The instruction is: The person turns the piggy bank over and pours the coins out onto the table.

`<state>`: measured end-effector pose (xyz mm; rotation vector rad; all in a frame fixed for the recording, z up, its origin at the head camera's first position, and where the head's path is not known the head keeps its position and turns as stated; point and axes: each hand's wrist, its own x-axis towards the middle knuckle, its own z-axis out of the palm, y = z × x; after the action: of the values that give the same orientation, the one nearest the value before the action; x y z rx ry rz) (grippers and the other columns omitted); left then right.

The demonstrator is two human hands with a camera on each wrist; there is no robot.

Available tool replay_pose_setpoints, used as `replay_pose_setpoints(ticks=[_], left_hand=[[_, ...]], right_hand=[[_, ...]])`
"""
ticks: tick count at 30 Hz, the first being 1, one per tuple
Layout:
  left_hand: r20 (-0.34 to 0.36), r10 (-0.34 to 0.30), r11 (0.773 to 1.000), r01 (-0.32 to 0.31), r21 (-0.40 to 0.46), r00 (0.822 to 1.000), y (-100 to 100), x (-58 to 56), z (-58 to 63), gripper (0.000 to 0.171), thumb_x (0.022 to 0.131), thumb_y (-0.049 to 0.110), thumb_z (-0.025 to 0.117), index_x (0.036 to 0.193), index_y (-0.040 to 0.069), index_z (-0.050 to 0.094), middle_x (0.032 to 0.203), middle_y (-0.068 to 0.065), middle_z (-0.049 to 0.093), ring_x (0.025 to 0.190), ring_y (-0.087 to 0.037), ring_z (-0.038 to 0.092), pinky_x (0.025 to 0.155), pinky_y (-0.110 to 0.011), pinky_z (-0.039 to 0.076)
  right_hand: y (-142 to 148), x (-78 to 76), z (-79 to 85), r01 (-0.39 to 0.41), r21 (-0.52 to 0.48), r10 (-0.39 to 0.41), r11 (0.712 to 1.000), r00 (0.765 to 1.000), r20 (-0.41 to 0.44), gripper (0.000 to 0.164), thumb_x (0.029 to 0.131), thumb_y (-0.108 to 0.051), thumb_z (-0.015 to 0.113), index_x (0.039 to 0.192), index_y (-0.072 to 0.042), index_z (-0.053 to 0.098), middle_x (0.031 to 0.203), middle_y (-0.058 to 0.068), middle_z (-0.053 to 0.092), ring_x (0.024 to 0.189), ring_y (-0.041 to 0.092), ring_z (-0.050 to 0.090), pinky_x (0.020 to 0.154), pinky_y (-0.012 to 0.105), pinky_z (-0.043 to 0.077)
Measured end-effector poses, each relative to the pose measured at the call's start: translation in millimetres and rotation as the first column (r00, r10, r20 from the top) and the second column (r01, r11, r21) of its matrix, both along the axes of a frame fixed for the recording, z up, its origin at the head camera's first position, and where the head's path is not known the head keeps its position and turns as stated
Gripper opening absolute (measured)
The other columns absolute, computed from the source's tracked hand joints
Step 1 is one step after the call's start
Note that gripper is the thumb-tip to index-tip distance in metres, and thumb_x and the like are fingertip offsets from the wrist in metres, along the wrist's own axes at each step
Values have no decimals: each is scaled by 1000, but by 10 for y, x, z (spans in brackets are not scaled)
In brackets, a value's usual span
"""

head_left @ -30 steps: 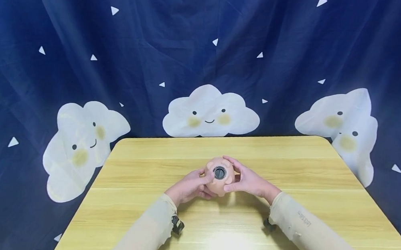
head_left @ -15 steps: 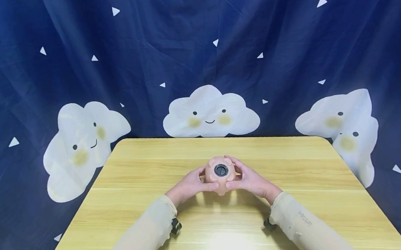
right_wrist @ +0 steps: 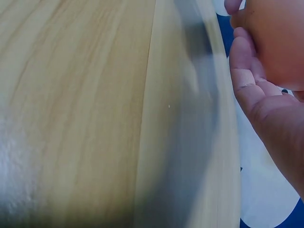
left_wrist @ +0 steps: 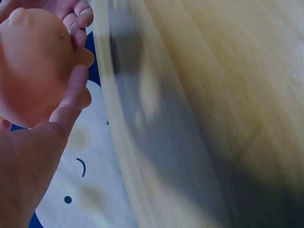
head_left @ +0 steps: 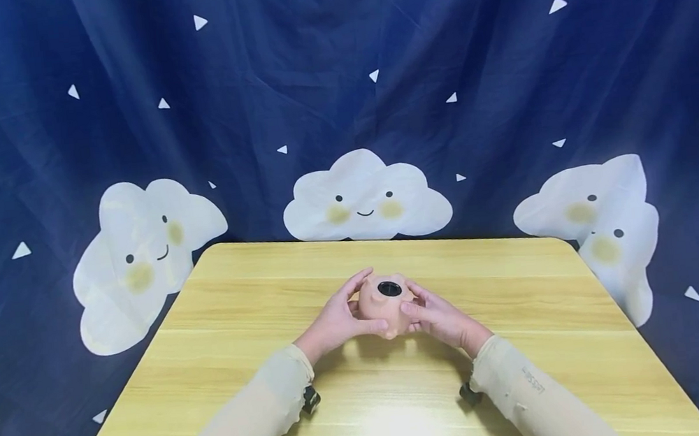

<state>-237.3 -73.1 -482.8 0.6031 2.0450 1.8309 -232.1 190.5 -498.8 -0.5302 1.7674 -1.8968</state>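
Between both hands is a round pink piggy bank (head_left: 379, 309), held up over the table with its underside tipped upward. A dark round plug (head_left: 389, 288) sits in that underside, among small stubby feet. My left hand (head_left: 337, 322) grips the left side, thumb along the near face and fingers behind. On the right, my right hand (head_left: 440, 316) holds the other side, its thumb on the near face. The left wrist view has the bank's smooth body (left_wrist: 33, 66) against the left thumb. In the right wrist view, curled fingers support the body (right_wrist: 280, 47); its far side is hidden.
A light wood-grain table (head_left: 255, 290) lies beneath the hands, with bright glare near its front. Behind it hangs a dark blue curtain (head_left: 321, 59) printed with white clouds and triangles. Both wrists carry small black devices (head_left: 310, 399) under the sleeves.
The piggy bank has turned in the hands, its plug shifting slightly up and right. The left hand let its hold shift, thumb now lower on the near face and fingers higher behind.
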Motion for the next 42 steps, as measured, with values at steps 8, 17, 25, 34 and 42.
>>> replay_pose_setpoints(ticks=[8, 17, 25, 34, 42], left_hand=[[-19, 0, 1000, 0, 8, 1000, -5, -1, -16, 110, 77, 20, 99, 163, 43, 35, 167, 2, 44, 133, -30, 66, 106, -42, 60], [-52, 14, 1000, -14, -11, 999, 14, -6, -15, 112, 76, 19, 100, 165, 36, 34, 164, 0, 46, 130, -31, 66, 103, -41, 62], [-46, 16, 999, -17, -28, 999, 26, 7, 8, 110, 75, 15, 99, 164, 34, 36, 160, -1, 50, 129, -30, 66, 102, -40, 62], [-18, -8, 1000, 8, -4, 1000, 6, -12, -32, 112, 77, 13, 98, 167, 28, 34, 162, -5, 48, 129, -29, 66, 107, -41, 60], [-4, -14, 1000, 14, -15, 1000, -13, -16, -48, 106, 79, 17, 97, 165, 31, 37, 162, -3, 49, 128, -27, 66, 107, -39, 59]], right_hand=[[-3, -2, 4, 12, -2, -12, 1000, 999, 32, 80, 109, -32, 60, 171, -13, 14, 137, 6, 64, 114, 21, 72, 97, 35, 60], [-15, -5, 0, 5, -9, -5, 1000, 1000, 21, 79, 110, -28, 60, 171, -13, 14, 137, 4, 64, 116, 18, 71, 97, 35, 61], [-21, -19, -12, -10, -9, 11, 1000, 1000, 4, 79, 107, -26, 65, 170, -15, 19, 141, 6, 64, 122, 19, 69, 101, 37, 61], [-41, -14, 28, 16, 45, -15, 999, 1000, -11, 83, 105, -26, 68, 170, -15, 18, 151, 17, 53, 125, 20, 66, 103, 34, 59], [-56, 0, 30, 10, 51, -9, 999, 1000, -18, 80, 104, -23, 70, 168, -18, 22, 154, 17, 52, 128, 21, 65, 106, 37, 57]])
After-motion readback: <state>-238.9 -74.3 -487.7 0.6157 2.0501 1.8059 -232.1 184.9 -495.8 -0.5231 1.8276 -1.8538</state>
